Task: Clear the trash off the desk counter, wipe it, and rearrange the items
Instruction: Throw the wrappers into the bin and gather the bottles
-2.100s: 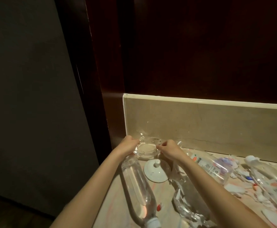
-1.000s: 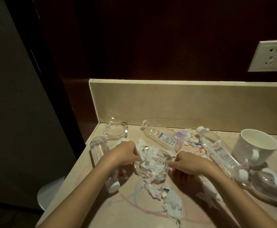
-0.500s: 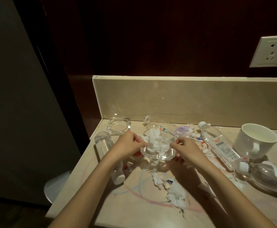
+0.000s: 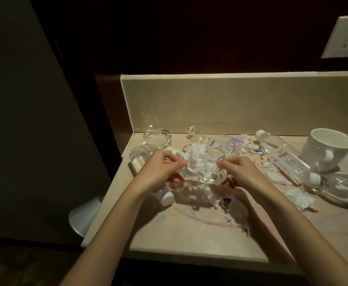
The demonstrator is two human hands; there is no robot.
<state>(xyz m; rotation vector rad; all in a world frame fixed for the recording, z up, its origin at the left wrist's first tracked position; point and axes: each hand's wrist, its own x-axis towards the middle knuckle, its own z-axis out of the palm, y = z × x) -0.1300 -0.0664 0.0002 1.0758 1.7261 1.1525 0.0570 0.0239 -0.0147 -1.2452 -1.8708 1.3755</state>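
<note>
trash everywhere: left hand (image 4: 162, 169) and right hand (image 4: 241, 172) grip a glass ashtray (image 4: 205, 169) full of paper scraps (image 4: 198, 162) above the counter (image 4: 189, 234); bottles (image 4: 282, 156) uncleared, wiping not yet begun

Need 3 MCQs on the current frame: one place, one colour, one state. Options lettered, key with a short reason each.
1. Where is the empty glass ashtray?
A. back left corner of the counter
B. inside the mug
C. on the floor

2. What colour is the mug?
A. red
B. white
C. black

3. What is in the glass dish held by the left hand and right hand?
A. water
B. nothing
C. shredded paper

Key: 1 A, it sits by the backsplash corner. 2 B, plainly white. 3 C, white scraps fill it.
</note>
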